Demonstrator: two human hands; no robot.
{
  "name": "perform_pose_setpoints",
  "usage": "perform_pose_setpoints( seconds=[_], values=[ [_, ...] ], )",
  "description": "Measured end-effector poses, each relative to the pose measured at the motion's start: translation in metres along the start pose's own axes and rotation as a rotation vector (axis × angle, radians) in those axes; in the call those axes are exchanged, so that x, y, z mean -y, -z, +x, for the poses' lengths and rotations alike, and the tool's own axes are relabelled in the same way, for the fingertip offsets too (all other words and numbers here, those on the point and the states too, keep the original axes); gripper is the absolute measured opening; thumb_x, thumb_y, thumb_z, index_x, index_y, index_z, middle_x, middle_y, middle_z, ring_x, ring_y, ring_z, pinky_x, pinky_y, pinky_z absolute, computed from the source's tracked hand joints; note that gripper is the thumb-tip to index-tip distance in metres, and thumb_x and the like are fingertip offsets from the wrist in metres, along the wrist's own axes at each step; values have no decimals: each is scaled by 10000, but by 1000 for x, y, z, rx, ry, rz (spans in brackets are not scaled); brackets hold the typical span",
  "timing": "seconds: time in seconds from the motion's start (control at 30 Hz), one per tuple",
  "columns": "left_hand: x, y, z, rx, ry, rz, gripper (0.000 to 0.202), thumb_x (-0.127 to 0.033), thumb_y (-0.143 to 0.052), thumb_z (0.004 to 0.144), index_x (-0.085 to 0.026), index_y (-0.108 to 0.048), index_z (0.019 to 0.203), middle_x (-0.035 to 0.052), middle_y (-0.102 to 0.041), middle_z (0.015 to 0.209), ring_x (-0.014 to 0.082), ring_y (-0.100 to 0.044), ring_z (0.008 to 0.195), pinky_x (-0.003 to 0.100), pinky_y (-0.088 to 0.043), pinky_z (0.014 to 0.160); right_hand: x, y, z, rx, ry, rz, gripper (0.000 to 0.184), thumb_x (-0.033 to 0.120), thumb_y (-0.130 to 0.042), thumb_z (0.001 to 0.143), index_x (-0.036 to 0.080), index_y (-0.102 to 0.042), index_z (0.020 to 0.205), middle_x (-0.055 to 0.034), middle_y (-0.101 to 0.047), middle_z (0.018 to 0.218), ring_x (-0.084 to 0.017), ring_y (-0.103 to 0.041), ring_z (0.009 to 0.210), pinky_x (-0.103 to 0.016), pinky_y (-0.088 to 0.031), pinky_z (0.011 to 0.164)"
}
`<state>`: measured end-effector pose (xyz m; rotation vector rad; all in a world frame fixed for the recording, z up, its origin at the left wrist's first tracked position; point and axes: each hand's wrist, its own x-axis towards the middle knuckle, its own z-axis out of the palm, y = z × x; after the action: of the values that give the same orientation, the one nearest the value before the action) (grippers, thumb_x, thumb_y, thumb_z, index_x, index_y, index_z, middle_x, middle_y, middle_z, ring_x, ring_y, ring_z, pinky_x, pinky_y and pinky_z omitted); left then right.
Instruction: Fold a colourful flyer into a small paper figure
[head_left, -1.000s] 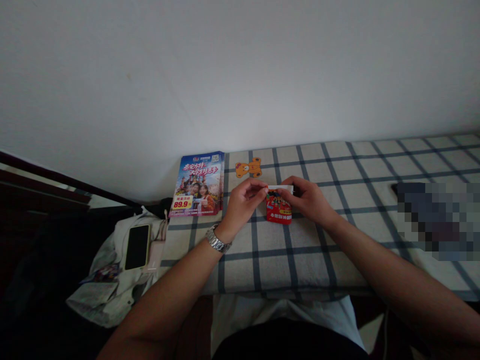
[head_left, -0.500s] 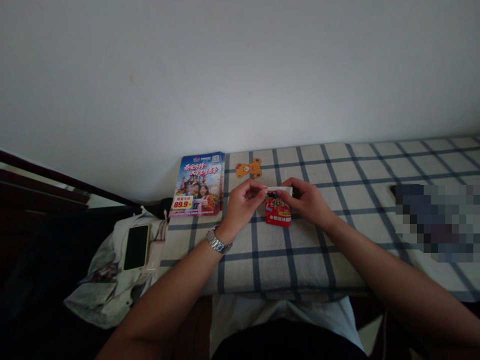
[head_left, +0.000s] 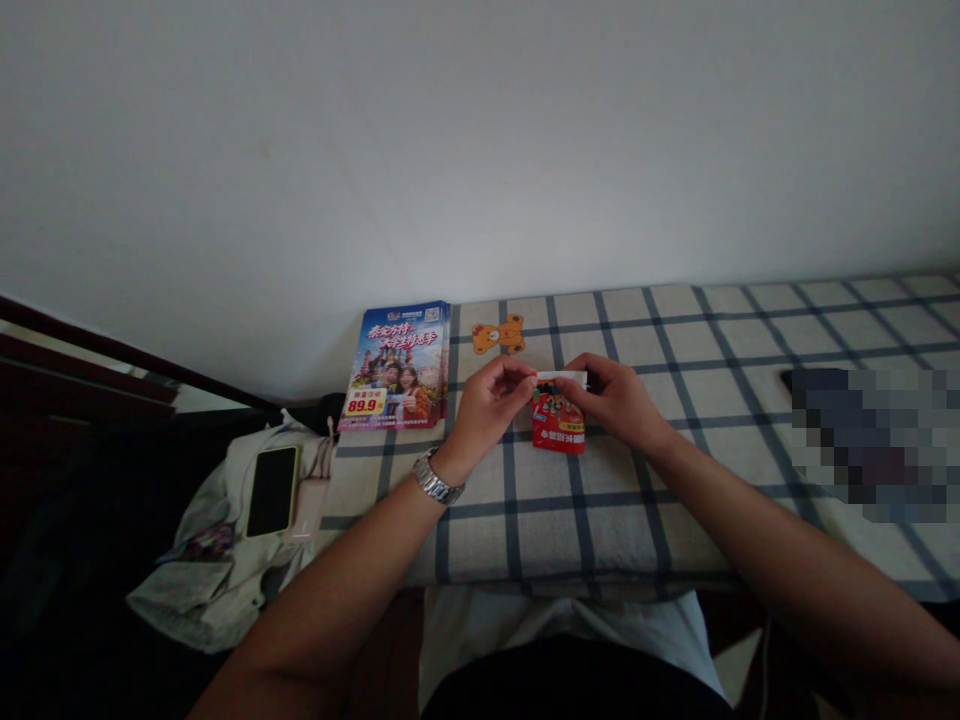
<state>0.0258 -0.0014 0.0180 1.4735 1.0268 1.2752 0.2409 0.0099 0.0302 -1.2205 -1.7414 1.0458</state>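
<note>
Both my hands hold a small red printed leaflet (head_left: pixel 558 428) by its white top edge, just above the checked cloth (head_left: pixel 600 500). My left hand (head_left: pixel 487 405), with a metal watch on its wrist, pinches the left end of that edge. My right hand (head_left: pixel 615 400) pinches the right end. The top of the leaflet looks folded over. An orange bear-shaped cutout (head_left: pixel 498 335) lies flat on the cloth just beyond my hands, near the wall.
A stack of colourful flyers (head_left: pixel 396 368) lies at the cloth's left edge. Left of the bed, a phone (head_left: pixel 273 490) and a pink power bank (head_left: pixel 309 506) rest on crumpled fabric. A blurred dark patch (head_left: pixel 870 440) sits at the right.
Almost nothing differs; both hands keep their pinch on the leaflet, which has shifted only slightly.
</note>
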Motion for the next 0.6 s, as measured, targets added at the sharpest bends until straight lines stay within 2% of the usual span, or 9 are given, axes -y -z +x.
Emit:
perform_pose_setpoints(
  seconds=[0.23, 0.37, 0.6],
  values=[
    [3, 1, 1, 10, -6, -10, 267, -437, -803, 924, -194, -717, 994, 44, -728, 954, 148, -674, 852, 256, -556, 765, 0, 0, 0, 2, -9, 23, 356, 560, -737, 916, 205, -704, 912, 2, -635, 680, -147, -519, 585, -285, -367, 522],
    [4, 1, 1, 13, -13, -24, 257, -427, -800, 930, -194, -712, 991, 40, -725, 954, 143, -674, 856, 257, -556, 780, 4, 0, 0, -7, 2, 11, 346, 543, -745, 905, 199, -714, 903, 15, -612, 648, -133, -477, 553, -285, -335, 505],
    [0, 0, 0, 9, -8, -7, 239, -419, -796, 936, -202, -706, 981, 35, -719, 947, 146, -667, 844, 266, -550, 774, 5, 0, -1, 2, 9, 9, 369, 570, -735, 910, 202, -735, 949, 13, -608, 654, -136, -478, 555, -287, -335, 500]
  ],
)
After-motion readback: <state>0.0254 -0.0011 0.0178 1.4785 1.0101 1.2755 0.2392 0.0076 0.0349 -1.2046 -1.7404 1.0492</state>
